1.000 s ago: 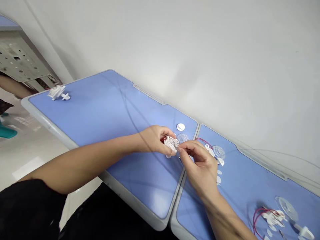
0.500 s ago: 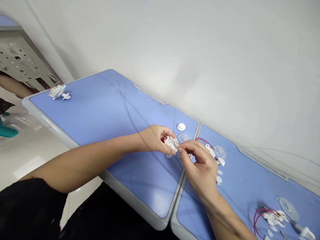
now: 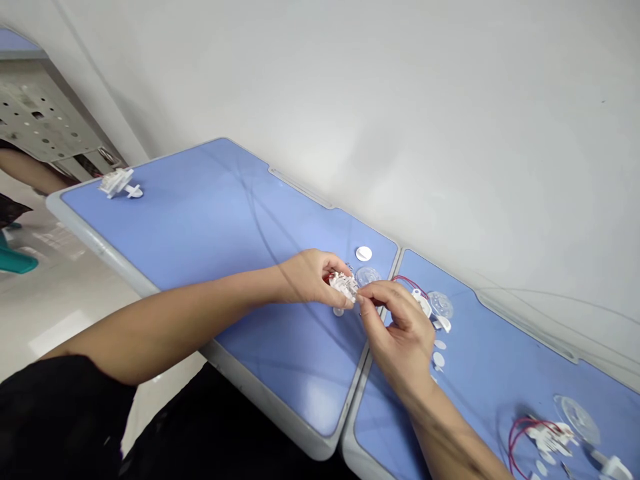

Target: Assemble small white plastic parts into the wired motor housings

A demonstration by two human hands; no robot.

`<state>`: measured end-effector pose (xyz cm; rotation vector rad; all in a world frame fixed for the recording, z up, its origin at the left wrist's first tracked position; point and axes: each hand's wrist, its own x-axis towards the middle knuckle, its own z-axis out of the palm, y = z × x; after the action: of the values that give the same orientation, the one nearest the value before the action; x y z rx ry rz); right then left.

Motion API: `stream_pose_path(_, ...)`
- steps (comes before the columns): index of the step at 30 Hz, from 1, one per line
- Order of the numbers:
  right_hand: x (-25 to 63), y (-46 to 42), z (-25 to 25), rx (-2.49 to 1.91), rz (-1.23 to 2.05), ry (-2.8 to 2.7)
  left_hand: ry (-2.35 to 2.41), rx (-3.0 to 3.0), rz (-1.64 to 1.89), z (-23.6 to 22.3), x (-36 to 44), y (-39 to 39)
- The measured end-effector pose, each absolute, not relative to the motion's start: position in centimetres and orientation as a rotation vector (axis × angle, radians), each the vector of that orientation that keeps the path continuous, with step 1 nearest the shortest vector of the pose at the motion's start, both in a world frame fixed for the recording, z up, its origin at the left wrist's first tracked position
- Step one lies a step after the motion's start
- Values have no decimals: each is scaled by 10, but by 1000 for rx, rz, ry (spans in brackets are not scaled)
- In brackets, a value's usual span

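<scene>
in the head view, the left hand is closed on a white plastic part above the blue bench, and the right hand pinches the same part with its fingertips. i count three white parts: this one, a far white part that seems joined already, and a wired white part at lower right. three clear discs lie loose; how much is left, i cannot tell.

Two abutting blue tables strewn with white plastic parts
</scene>
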<state>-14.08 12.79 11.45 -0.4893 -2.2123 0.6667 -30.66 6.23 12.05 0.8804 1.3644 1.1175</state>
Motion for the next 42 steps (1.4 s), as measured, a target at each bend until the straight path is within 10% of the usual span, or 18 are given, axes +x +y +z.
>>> stream_pose_path(42, -140, 131, 109, -591, 965, -2109, 1398, 950, 1077, 121, -307, 61)
